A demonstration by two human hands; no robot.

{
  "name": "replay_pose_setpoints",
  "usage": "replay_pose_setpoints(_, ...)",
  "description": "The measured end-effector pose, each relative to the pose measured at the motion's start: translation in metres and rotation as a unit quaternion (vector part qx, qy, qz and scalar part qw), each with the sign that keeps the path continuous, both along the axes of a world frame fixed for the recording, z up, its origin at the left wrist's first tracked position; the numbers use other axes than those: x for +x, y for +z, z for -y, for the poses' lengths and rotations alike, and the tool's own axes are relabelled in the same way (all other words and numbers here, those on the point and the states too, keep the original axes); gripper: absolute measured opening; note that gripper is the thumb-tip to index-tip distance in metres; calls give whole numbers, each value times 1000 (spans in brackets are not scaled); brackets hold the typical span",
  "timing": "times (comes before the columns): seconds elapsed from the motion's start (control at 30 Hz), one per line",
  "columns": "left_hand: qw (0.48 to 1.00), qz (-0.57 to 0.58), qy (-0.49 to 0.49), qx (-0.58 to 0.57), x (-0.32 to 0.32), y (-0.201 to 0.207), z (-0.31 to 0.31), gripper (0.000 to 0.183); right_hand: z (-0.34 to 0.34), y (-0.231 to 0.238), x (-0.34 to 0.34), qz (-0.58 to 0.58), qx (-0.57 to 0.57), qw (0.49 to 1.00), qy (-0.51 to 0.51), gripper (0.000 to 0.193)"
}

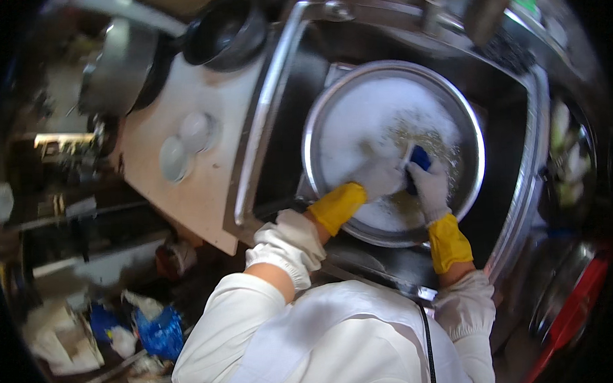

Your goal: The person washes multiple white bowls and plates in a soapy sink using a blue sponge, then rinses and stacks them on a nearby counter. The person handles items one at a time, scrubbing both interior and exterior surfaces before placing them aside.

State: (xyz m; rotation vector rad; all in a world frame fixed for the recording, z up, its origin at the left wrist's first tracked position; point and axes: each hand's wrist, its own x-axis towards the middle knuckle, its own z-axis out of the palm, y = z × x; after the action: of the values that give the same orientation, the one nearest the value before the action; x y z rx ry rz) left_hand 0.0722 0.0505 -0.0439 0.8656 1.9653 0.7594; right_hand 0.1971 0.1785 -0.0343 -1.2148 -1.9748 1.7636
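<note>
Setting: kitchen wash station, seen from above; a steel sink (525, 182) with a raised rim fills the middle and right, and a pale surface (204, 196) runs along its left side.
Pan: a big round metal pan (357, 107) sits inside the sink, its floor covered with white foam and some yellowish residue toward the right.
Left hand: the left hand (378, 178), in a pale glove with a yellow cuff, lies flat in the suds on the pan's floor, fingers spread rather wide; it holds nothing that I can make out.
Right hand: the right hand (429, 186), gloved the same way, is closed around a blue sponge (420, 158) pressed to the pan's floor, just beside the left hand.
Handling of the pan: judged stiff and fairly heavy for its breadth, and slippery with soap; the rolled rim looks the surest place to grip, better with both hands on opposite sides.
Handling of the sponge: soft, light and wet; it should squash under the fingers.
On the surface: two small white round lids or dishes (185, 145) lie side by side, well apart from the pan; a dark bowl (224, 34) stands at the far end.
Floor, lower left: crumpled blue and white bags (155, 331).
</note>
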Motion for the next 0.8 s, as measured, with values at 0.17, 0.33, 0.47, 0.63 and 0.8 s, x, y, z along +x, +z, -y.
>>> replay_pose_setpoints(0.17,998,-8,-54,-11,0,17,-3,32,2,-15,-13,19,-138,988,-63,30)
replay_pose_setpoints(0.33,950,-177,-219,-136,0,11,20,38,-2,-29,-3,40,-65,996,-41,33)
replay_pose_setpoints(0.47,961,-218,-90,-143,-25,3,35,48,-15,-27,11,73,-39,992,-97,33)
replay_pose_setpoints(0.63,956,-225,49,-183,-57,-26,19,42,-23,-34,23,153,-73,985,11,38)
replay_pose_setpoints(0.8,929,-218,-79,-288,-51,-80,6,28,-4,-62,27,163,-108,980,46,44)
